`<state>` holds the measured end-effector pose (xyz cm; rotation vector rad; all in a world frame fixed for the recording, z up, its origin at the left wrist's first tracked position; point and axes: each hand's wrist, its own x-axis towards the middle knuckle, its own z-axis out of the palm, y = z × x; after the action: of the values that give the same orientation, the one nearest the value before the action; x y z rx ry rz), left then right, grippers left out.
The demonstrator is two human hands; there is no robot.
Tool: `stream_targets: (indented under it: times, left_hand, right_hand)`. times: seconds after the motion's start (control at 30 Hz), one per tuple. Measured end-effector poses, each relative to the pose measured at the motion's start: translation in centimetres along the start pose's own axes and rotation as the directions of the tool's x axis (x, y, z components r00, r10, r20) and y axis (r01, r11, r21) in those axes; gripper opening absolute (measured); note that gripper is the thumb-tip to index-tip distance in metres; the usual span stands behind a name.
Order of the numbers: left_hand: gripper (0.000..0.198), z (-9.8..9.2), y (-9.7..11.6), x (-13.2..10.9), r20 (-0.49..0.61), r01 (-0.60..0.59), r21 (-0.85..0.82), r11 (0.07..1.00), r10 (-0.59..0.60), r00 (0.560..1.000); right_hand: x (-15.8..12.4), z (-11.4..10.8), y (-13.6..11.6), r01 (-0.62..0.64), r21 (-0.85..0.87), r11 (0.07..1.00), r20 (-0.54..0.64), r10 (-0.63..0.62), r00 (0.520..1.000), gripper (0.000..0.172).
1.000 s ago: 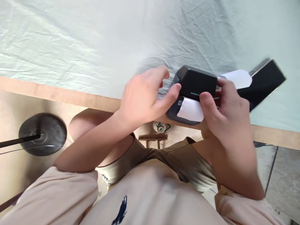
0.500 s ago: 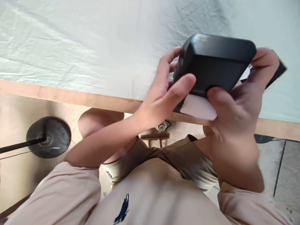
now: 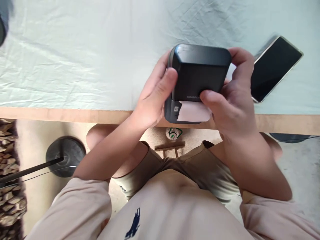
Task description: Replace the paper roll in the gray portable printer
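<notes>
A black printer [image 3: 200,75] is held between both grips, just above the table [image 3: 75,50] edge. The left hand [image 3: 152,96] presses its grip around the printer's left side. The right hand [image 3: 230,103] pinches the right side, with the thumb touching the white paper [image 3: 193,111]. A phone [image 3: 273,68] lies near, right of this grip.

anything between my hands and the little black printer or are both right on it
Nothing visible is in the way. The left hand and right hand both grip the black printer directly, one at each side. The phone lies apart on the cloth, to its right.
</notes>
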<state>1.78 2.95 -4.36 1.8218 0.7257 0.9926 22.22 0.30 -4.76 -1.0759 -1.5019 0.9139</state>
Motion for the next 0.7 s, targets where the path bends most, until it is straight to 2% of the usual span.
stream_targets:
  times: [0.03, 0.1, 0.2, 0.27, 0.37, 0.47, 0.53, 0.6, 0.67, 0.7]
  left_hand:
    - [0.071, 0.2, 0.2, 0.1, -0.07, 0.012, -0.126, 0.992, -0.021, 0.997]
    - [0.054, 0.6, 0.8, 0.4, -0.214, 0.057, -0.433, 0.9, -0.163, 0.963]
    - [0.037, 0.9, 1.7, 0.9, -0.234, 0.128, -0.673, 0.729, -0.374, 0.897]
    - [0.032, 1.0, 1.8, 1.1, -0.263, 0.128, -0.727, 0.675, -0.446, 0.856]
    - [0.027, 1.0, 1.4, 1.2, -0.325, 0.126, -0.709, 0.694, -0.479, 0.816]
    - [0.028, 1.2, 1.2, 1.1, -0.354, 0.123, -0.695, 0.708, -0.486, 0.799]
    - [0.03, 1.3, 1.7, 1.3, -0.346, 0.145, -0.717, 0.682, -0.529, 0.775]
    - [0.04, 1.3, 2.4, 1.6, -0.268, 0.2, -0.766, 0.61, -0.588, 0.763]
    - [0.058, 1.4, 3.2, 1.9, -0.113, 0.269, -0.813, 0.516, -0.594, 0.797]
    - [0.066, 1.4, 3.4, 2.0, -0.036, 0.298, -0.825, 0.48, -0.571, 0.82]
  right_hand:
    - [0.0, -0.4, 0.1, -0.003, -0.028, 1.0, 0.004, 0.003, 1.0, 0.083]
    - [0.0, -1.1, 0.2, 0.01, -0.053, 0.999, 0.017, -0.009, 1.0, 0.087]
    - [-0.1, -1.9, 0.2, 0.052, -0.057, 0.997, 0.061, -0.048, 0.997, 0.087]
    - [-0.1, -2.2, 0.2, 0.076, -0.092, 0.993, 0.087, -0.068, 0.994, 0.087]
    - [0.0, -2.3, 0.0, 0.046, -0.156, 0.987, 0.075, -0.034, 0.997, 0.088]
    - [0.2, -2.5, -0.6, -0.016, -0.193, 0.981, 0.058, 0.028, 0.998, 0.087]
    - [0.3, -2.9, -1.2, -0.015, -0.196, 0.981, 0.069, 0.028, 0.997, 0.084]
    - [0.6, -3.4, -1.9, -0.007, -0.212, 0.977, 0.095, 0.028, 0.995, 0.082]
    - [0.8, -3.7, -2.8, -0.008, -0.267, 0.964, 0.077, 0.03, 0.997, 0.078]
    - [0.9, -3.8, -3.3, -0.012, -0.294, 0.956, 0.033, 0.022, 0.999, 0.077]
